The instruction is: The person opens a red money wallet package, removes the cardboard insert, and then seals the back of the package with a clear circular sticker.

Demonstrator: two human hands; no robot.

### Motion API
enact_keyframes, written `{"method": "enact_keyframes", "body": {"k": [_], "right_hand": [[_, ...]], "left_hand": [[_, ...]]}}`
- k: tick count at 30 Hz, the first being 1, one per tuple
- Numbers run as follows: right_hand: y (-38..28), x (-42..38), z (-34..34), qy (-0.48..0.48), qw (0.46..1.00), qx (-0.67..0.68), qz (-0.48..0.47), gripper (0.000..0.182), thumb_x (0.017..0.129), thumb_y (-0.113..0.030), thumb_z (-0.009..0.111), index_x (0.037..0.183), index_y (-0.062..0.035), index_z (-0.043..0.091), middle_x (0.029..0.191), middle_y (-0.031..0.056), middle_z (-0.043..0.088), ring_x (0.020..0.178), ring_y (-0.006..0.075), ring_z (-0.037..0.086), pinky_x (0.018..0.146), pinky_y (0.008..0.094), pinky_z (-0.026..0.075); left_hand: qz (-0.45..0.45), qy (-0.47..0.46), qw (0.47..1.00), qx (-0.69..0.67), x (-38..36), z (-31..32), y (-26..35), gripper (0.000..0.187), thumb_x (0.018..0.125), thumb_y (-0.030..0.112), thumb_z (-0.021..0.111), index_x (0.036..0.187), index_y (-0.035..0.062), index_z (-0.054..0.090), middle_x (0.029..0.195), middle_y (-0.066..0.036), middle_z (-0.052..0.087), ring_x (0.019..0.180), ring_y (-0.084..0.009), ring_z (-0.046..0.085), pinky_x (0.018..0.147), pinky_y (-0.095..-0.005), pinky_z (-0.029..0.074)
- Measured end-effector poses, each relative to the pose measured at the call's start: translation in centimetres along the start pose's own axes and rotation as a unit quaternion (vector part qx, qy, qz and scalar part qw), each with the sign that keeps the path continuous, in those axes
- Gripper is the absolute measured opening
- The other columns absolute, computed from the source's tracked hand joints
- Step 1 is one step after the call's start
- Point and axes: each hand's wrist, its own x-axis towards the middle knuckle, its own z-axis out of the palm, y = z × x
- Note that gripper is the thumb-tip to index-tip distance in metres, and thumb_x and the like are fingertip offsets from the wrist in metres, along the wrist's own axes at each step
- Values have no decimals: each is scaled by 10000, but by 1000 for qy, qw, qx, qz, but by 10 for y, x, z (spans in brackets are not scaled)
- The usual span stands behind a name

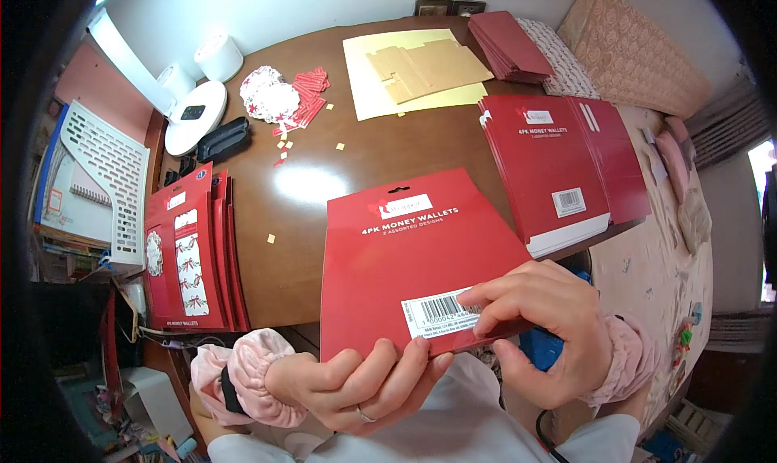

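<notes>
A red card pack (405, 261) printed "4PK Money Wallets" stands tilted in front of me, its barcode label (441, 311) near the bottom edge. My left hand (364, 386) holds the pack's bottom edge, fingers curled over the front; a ring shows on one finger. My right hand (546, 325) is at the lower right corner, its fingertips on the label's right side and its thumb apart below. Whether those fingers pinch anything thin is too small to tell.
Finished-looking red packs (182, 261) stand at the left. Red backing cards (550, 163) lie at the right. Yellow sheets (356, 66), dark red envelopes (506, 46), round tags (269, 95), small yellow squares and a white lamp base (197, 115) are on the table (299, 151).
</notes>
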Motion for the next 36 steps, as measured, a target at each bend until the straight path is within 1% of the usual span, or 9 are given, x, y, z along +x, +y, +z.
{"method": "enact_keyframes", "body": {"k": [6,13,16,18,19,21,25,34,36], "right_hand": [[2,0,-3,-11,1000,4,-9,200,677,-8,607,869,-21,659,994,149,708,813,294,662,729,362,497],[2,3,-7,-17,1000,-10,-20,189,666,3,593,842,-24,656,961,143,711,775,294,658,708,365,495],[2,3,-7,-19,1000,-12,-19,165,676,-5,611,832,-30,656,952,137,712,767,286,657,701,363,491],[1,4,-6,-16,1000,-13,-11,132,698,-28,650,829,-38,656,951,131,712,768,276,659,698,356,487],[0,4,-6,-16,1000,-12,-11,132,698,-28,650,829,-38,656,951,131,712,768,276,659,698,356,487],[-1,5,-6,-20,1000,-10,-2,112,719,-55,685,827,-46,658,951,125,713,766,269,662,695,350,485],[-1,5,-7,-23,1000,-7,7,105,728,-64,693,826,-51,660,954,121,715,758,268,663,694,348,483],[1,4,-5,-14,1000,-17,-8,102,732,-63,690,831,-52,668,962,116,716,760,262,672,685,344,482],[-1,4,-5,-18,1000,-10,10,104,731,-69,701,829,-54,670,966,113,714,760,260,672,686,342,482]], "left_hand": [[20,-9,1000,1,2,-3,-4,267,803,283,777,1069,270,756,1061,51,668,851,-80,574,646,-233,346],[31,-14,999,3,2,-3,-5,268,810,277,771,1077,267,755,1068,48,668,861,-82,574,647,-234,346],[39,-20,999,1,2,-3,-6,270,809,276,772,1078,268,755,1076,47,668,863,-82,574,647,-232,343],[31,-11,999,7,1,-2,-4,272,811,282,770,1082,266,756,1071,45,671,864,-82,574,643,-232,338],[31,-11,999,7,2,-2,-5,272,811,282,770,1082,266,756,1071,45,671,864,-82,574,643,-232,338],[47,-23,999,-2,4,-5,-8,270,813,290,767,1081,265,757,1062,46,674,861,-81,573,639,-232,334],[40,-15,999,5,3,-3,-6,272,817,297,763,1087,263,757,1057,48,675,860,-80,571,640,-231,334],[33,-12,999,0,2,-2,-5,259,817,298,769,1074,267,757,1055,53,676,848,-78,573,638,-228,334],[27,-9,1000,0,2,-2,-4,249,818,300,772,1065,269,757,1050,57,678,844,-75,574,636,-227,333]]}}
